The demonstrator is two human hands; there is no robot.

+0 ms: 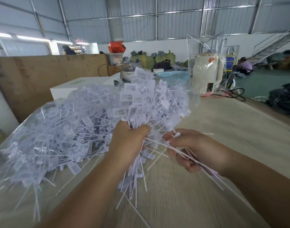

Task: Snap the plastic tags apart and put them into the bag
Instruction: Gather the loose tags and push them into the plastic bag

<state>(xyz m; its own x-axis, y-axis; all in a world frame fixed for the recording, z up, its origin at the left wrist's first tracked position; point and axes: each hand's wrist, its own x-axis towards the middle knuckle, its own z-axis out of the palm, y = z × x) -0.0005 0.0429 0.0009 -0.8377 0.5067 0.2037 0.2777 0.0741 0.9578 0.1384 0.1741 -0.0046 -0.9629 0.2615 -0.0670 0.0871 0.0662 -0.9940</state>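
Tags (137, 89): print blurred, no legible txt.

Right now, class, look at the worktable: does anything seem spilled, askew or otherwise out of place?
Yes. Loose white plastic tags lie scattered on the wooden tabletop below the left hand, outside the clear plastic bag, pointing in every direction. The right hand holds a few thin tag stems.

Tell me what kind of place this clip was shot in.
Most likely a warehouse or packing workshop: corrugated metal walls and roof, stuffed green sacks stacked by the far wall, and a clear bag of white plastic tags heaped on a big plywood table.
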